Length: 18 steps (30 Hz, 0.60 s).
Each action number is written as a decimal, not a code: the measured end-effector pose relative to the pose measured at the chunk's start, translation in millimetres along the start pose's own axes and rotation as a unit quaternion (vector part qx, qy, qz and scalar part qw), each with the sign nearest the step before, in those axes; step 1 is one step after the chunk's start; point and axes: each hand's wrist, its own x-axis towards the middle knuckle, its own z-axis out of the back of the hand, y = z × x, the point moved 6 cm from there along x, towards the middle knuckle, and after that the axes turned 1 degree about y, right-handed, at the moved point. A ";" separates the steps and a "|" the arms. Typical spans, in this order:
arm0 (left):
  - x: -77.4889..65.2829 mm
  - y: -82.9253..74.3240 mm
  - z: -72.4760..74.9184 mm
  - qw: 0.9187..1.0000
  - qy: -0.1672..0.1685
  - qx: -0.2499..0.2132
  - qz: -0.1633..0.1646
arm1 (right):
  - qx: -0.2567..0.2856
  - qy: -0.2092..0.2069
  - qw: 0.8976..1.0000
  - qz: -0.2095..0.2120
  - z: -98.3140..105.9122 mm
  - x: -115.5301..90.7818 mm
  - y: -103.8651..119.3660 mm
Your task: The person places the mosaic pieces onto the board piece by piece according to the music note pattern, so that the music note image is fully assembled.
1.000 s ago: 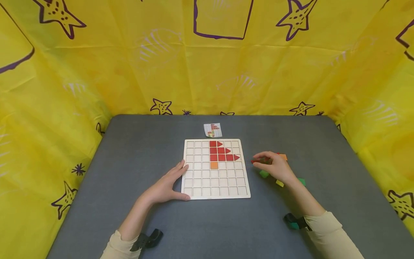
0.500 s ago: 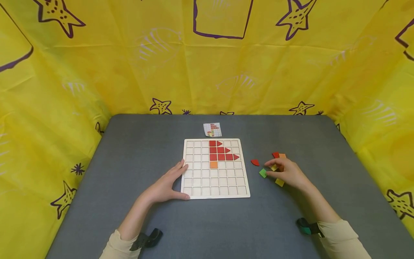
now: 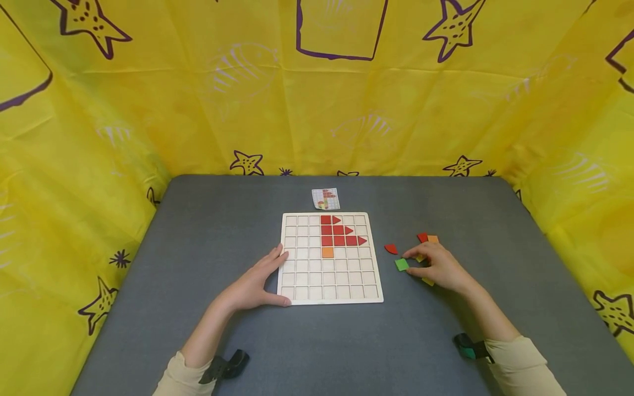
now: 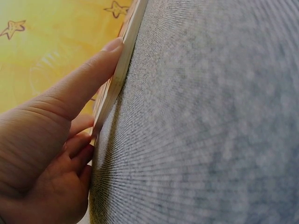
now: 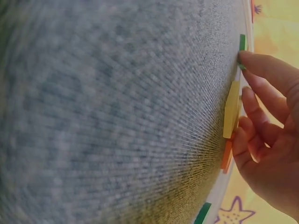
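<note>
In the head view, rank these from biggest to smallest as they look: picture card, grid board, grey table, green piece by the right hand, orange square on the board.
1. Grey table
2. Grid board
3. Picture card
Green piece and orange square: both smallest, too alike to rank.

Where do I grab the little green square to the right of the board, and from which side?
Probably pinch the green square by two opposite edges, coming from the right, where the right hand is. It looks thin and lies low on the table, so its edges should give thumb and finger the best hold.
</note>
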 end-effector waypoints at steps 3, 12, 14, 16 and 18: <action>0.0 0.6 -0.6 1.000 0.000 0.000 0.001 | -0.009 -0.006 1.000 -0.002 -1.1 0.9 -0.4; 0.0 0.4 -0.4 1.000 -0.001 -0.001 0.002 | -0.024 -0.024 0.999 -0.003 -2.0 2.9 1.1; 0.0 0.4 -0.2 1.000 -0.002 -0.001 0.003 | -0.021 -0.028 0.999 -0.004 -2.0 3.5 2.7; 0.1 0.1 -0.2 1.000 -0.001 -0.001 0.003 | -0.010 -0.034 0.999 -0.003 -2.3 5.0 5.2; 0.0 0.1 0.0 1.000 -0.002 0.000 0.003 | 0.008 -0.039 0.999 -0.003 -3.3 7.4 9.1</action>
